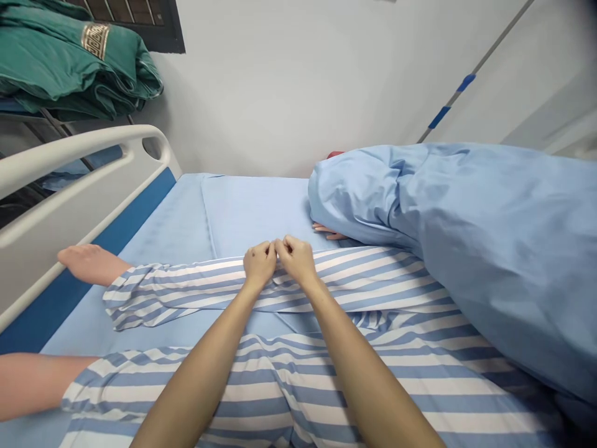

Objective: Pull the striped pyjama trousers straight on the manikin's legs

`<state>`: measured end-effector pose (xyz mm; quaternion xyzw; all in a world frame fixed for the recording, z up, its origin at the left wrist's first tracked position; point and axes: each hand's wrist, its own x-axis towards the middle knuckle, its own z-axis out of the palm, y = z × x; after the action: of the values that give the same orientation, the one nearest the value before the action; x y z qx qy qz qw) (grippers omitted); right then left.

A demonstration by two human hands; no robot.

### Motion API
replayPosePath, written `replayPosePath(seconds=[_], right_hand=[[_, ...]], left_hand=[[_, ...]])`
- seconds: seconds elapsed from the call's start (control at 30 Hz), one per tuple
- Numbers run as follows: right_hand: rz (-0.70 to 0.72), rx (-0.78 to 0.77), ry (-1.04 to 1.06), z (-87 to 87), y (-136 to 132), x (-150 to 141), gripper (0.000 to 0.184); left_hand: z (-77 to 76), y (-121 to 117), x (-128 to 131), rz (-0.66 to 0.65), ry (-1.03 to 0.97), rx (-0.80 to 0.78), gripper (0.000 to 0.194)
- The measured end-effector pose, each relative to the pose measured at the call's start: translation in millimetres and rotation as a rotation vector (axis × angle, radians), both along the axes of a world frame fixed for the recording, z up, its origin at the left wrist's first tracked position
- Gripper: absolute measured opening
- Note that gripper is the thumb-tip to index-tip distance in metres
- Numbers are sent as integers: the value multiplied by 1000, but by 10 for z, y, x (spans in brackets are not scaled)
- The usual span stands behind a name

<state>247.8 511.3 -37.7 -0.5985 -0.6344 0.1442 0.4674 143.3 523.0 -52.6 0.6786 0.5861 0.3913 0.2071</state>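
My left hand (260, 264) and my right hand (296, 258) are close together, each pinching a fold of a blue-and-white striped pajama garment (354, 280). It lies across a person or manikin on the bed. A bare limb end (91, 262), probably a foot, comes out of a striped cuff at the left. Another bare limb (37, 379) extends from a second cuff at lower left. The fingers of a hand (329, 232) show from under a light blue quilt (466, 230), which hides the upper body.
A white hospital bed rail (69, 149) runs along the left side of the blue-sheeted mattress (252, 211). Folded green cloth (60, 56) sits on a rack beyond the rail. A small red item (334, 154) shows behind the quilt, against a pale wall.
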Motion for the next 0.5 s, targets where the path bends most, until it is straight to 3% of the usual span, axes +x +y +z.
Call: replayPosePath(seconds=[0.07, 0.17, 0.5], right_hand=[[-128, 40, -105, 3, -42, 133, 33], [-277, 31, -62, -33, -63, 259, 35], [-265, -9, 14, -48, -45, 268, 36]], left_hand=[[18, -5, 7, 4, 10, -7, 39], [28, -18, 3, -6, -9, -24, 39], [221, -56, 27, -116, -258, -90, 38]])
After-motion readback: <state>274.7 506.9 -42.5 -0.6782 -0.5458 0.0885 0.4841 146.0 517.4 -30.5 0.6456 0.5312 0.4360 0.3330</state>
